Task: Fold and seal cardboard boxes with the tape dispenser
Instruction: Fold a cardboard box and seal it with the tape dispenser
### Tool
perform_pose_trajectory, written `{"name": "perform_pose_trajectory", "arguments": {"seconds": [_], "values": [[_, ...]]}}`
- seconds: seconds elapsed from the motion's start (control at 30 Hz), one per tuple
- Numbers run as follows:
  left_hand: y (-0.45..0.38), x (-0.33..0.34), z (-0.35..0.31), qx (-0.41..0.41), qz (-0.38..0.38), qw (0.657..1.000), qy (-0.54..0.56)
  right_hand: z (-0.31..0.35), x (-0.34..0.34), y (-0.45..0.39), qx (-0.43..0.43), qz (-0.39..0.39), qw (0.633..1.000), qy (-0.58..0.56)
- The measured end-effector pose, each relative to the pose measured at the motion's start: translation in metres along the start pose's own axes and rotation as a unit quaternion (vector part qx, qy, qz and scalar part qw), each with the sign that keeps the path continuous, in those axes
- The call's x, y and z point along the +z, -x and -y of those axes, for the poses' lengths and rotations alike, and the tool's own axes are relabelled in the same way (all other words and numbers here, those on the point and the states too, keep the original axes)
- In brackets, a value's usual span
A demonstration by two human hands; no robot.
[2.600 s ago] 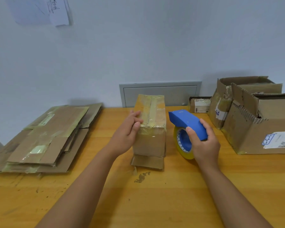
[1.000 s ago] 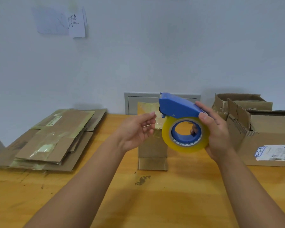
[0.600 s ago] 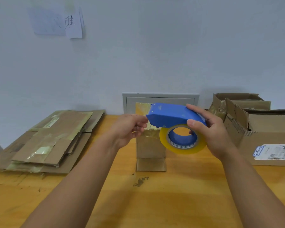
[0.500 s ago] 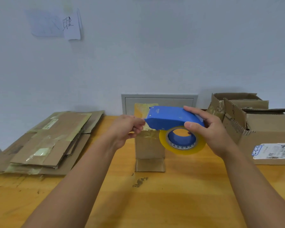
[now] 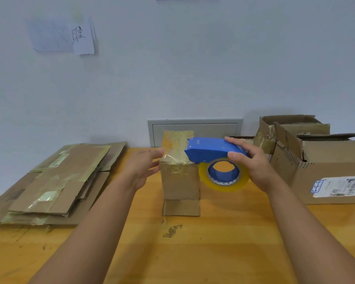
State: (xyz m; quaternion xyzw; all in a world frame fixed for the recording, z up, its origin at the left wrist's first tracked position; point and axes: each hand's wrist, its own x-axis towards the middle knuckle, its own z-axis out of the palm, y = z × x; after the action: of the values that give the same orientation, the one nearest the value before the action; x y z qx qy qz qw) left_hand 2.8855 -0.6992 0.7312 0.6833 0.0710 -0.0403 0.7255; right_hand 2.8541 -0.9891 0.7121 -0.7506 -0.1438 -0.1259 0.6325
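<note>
A small tall cardboard box (image 5: 179, 181) stands upright in the middle of the wooden table (image 5: 193, 253), its top covered in yellowish tape and one bottom flap lying flat toward me. My right hand (image 5: 252, 165) grips the blue tape dispenser (image 5: 209, 153) with its yellow tape roll (image 5: 223, 177), held just right of the box top. A strip of clear tape (image 5: 172, 154) runs from the dispenser's nose across the box top to my left hand (image 5: 143, 167), whose straight fingers touch the tape end at the box's upper left edge.
A stack of flattened cardboard boxes (image 5: 55, 181) lies at the left. Open cartons (image 5: 316, 160) stand at the right, one with a shipping label. A grey wall panel (image 5: 195, 130) sits behind the box. Paper notes (image 5: 64, 35) hang on the wall.
The dispenser has come down and to the right, next to the box top. A strip of tape is now drawn out over the box. My left fingers have straightened against the box's left edge.
</note>
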Motion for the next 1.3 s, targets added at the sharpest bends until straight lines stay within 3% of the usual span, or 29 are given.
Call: {"name": "perform_pose_trajectory", "arguments": {"seconds": [0.17, 0.33, 0.6, 1.17, 1.3], "values": [[-0.004, -0.015, -0.001, 0.017, -0.005, 1.000, 0.004, -0.009, 0.019, 0.000, 0.000, -0.020, 1.000, -0.022], [-0.007, -0.023, 0.001, 0.063, -0.015, 0.987, -0.147, 0.006, 0.012, -0.001, 0.000, -0.003, 1.000, 0.029], [-0.007, -0.019, 0.000, 0.057, -0.025, 0.966, -0.249, 0.037, 0.011, -0.008, 0.003, 0.035, 0.993, 0.117], [-0.016, -0.028, 0.008, 0.012, -0.025, 0.967, -0.252, 0.049, 0.024, -0.029, 0.020, 0.062, 0.983, 0.170], [-0.018, -0.032, 0.007, -0.003, -0.034, 0.952, -0.304, 0.048, 0.025, -0.027, 0.014, 0.060, 0.983, 0.175]]}}
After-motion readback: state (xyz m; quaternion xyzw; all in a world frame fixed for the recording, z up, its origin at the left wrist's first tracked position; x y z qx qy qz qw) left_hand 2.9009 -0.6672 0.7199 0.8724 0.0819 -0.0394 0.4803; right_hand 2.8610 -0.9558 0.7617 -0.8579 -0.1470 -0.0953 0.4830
